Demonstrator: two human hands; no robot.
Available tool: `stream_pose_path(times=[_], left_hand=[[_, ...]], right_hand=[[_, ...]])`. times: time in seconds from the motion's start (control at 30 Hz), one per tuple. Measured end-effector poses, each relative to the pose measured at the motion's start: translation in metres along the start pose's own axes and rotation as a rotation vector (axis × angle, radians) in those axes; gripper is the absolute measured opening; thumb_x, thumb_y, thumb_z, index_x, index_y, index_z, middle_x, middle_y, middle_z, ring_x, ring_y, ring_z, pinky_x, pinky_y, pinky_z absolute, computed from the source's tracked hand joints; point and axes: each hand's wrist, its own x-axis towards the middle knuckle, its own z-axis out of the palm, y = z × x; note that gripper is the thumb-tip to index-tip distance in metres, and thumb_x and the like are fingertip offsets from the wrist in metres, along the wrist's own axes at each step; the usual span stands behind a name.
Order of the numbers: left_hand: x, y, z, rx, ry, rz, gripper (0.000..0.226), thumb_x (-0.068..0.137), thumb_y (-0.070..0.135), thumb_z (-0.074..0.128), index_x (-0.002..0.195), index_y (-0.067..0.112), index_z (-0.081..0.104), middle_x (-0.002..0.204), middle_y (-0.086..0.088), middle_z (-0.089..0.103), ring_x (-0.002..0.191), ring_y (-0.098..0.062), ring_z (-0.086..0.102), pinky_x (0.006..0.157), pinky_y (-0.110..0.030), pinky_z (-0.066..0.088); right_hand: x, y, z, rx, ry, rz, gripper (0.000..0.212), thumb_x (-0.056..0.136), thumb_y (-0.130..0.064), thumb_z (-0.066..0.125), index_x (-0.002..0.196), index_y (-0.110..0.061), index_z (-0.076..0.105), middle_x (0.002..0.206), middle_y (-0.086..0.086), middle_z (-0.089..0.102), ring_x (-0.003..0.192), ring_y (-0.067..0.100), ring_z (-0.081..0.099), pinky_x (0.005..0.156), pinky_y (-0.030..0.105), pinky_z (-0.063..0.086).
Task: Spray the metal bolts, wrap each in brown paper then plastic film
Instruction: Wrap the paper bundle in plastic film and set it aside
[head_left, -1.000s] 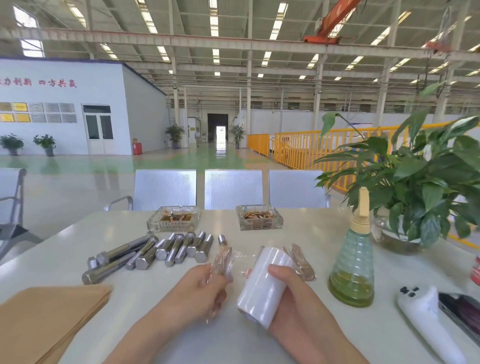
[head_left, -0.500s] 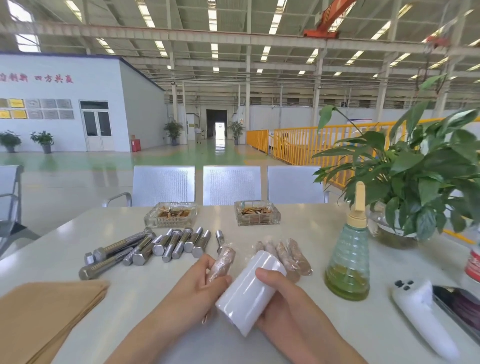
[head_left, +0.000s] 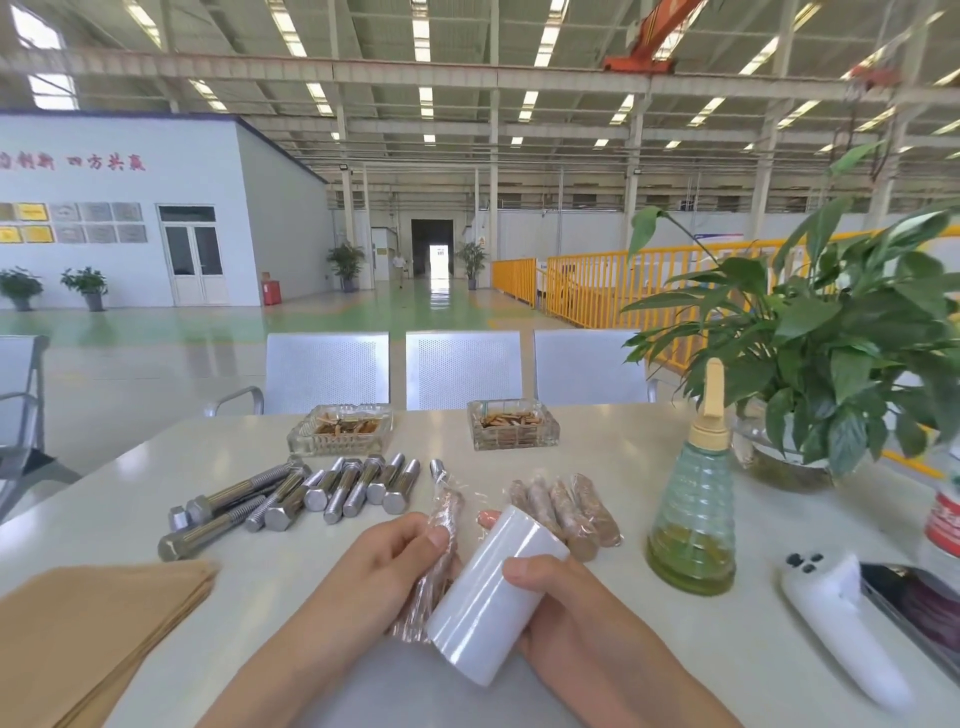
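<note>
My left hand grips a bolt wrapped in brown paper and clear film, held upright and tilted. My right hand holds a white roll of plastic film right beside that bolt. Several bare metal bolts lie in a loose row at the left middle of the white table. Several wrapped bolts lie behind the roll. A stack of brown paper sheets sits at the near left. A green spray bottle stands to the right.
Two glass ashtrays stand at the table's far side. A potted plant fills the right. A white controller, a dark tray and a red-labelled bottle lie near the right edge. Metal chairs stand behind the table.
The roll of film has swung lower and closer to the wrapped bolt. My left hand has turned the bolt, with more film drawn round it.
</note>
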Motion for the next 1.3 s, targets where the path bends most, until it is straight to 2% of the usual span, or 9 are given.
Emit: stream_pose_path(times=[0.13,0.27,0.43,0.67,0.77,0.93,1.07,1.2,1.3], left_hand=[[0.005,-0.003,0.005,-0.008,0.015,0.059,0.019,0.103,0.026,0.056,0.114,0.016,0.068,0.084,-0.016,0.071,0.072,-0.022,0.061,0.061,-0.025,0.046],[0.002,-0.004,0.004,-0.004,0.030,0.091,0.044,0.107,0.017,0.049,0.124,0.056,0.060,0.079,-0.026,0.057,0.074,-0.026,0.055,0.068,-0.033,0.043],[0.000,-0.002,0.004,0.077,0.004,0.136,0.045,0.108,0.014,0.042,0.135,0.048,0.054,0.088,-0.040,0.054,0.071,-0.027,0.049,0.068,-0.038,0.040],[0.002,-0.008,0.002,0.269,0.070,0.293,0.045,0.106,0.017,0.051,0.136,0.050,0.053,0.073,-0.007,0.065,0.063,-0.013,0.053,0.061,-0.030,0.044],[0.003,-0.008,-0.003,0.192,0.013,0.253,0.057,0.102,0.012,0.059,0.140,0.054,0.048,0.084,-0.017,0.066,0.067,-0.024,0.056,0.060,-0.034,0.045],[0.005,-0.009,0.001,0.166,0.047,0.236,0.023,0.100,0.009,0.062,0.119,0.022,0.068,0.107,-0.004,0.077,0.102,-0.025,0.072,0.097,-0.052,0.054],[0.001,-0.009,-0.001,0.249,0.122,0.235,0.030,0.092,0.036,0.059,0.120,0.025,0.062,0.091,-0.010,0.071,0.089,-0.037,0.064,0.086,-0.054,0.051],[0.001,-0.008,0.008,-0.025,-0.015,0.077,0.021,0.094,0.020,0.056,0.092,0.022,0.077,0.096,-0.031,0.063,0.084,-0.029,0.059,0.077,-0.041,0.046],[0.005,-0.011,0.000,-0.153,-0.087,0.038,0.035,0.104,0.012,0.047,0.094,0.018,0.081,0.099,-0.019,0.073,0.087,-0.029,0.067,0.080,-0.037,0.048]], right_hand=[[0.000,0.003,-0.001,-0.008,-0.034,0.022,0.069,0.065,-0.010,0.083,0.132,-0.006,0.065,0.139,0.031,0.058,0.136,0.048,0.049,0.120,0.061,0.031],[0.000,0.005,-0.001,-0.026,-0.107,0.017,0.068,0.071,-0.012,0.080,0.136,-0.003,0.061,0.140,0.033,0.056,0.138,0.050,0.045,0.120,0.062,0.028],[0.000,0.006,-0.004,-0.068,-0.125,0.020,0.070,0.074,-0.013,0.078,0.139,-0.001,0.056,0.141,0.032,0.056,0.139,0.049,0.045,0.120,0.064,0.028],[0.006,0.010,-0.007,-0.113,-0.213,-0.031,0.051,0.084,-0.006,0.071,0.134,-0.013,0.064,0.140,0.021,0.061,0.132,0.036,0.058,0.112,0.046,0.046],[0.008,0.010,-0.009,-0.151,-0.229,-0.061,0.051,0.085,-0.003,0.066,0.134,-0.015,0.065,0.137,0.017,0.064,0.129,0.031,0.060,0.113,0.044,0.044],[0.010,0.014,-0.011,-0.259,-0.144,-0.078,0.057,0.071,-0.008,0.082,0.123,-0.031,0.072,0.124,0.007,0.072,0.117,0.021,0.067,0.102,0.034,0.051],[0.010,0.014,-0.008,-0.377,-0.167,-0.077,0.062,0.079,-0.005,0.076,0.131,-0.036,0.066,0.131,0.000,0.069,0.125,0.016,0.063,0.107,0.031,0.047],[0.009,0.011,-0.005,-0.334,-0.190,-0.101,0.068,0.081,-0.001,0.070,0.145,-0.023,0.057,0.140,0.008,0.065,0.133,0.023,0.058,0.110,0.036,0.046],[0.008,0.009,-0.006,-0.277,-0.202,-0.119,0.061,0.075,-0.003,0.072,0.134,-0.019,0.065,0.134,0.017,0.066,0.125,0.030,0.060,0.108,0.044,0.045]])
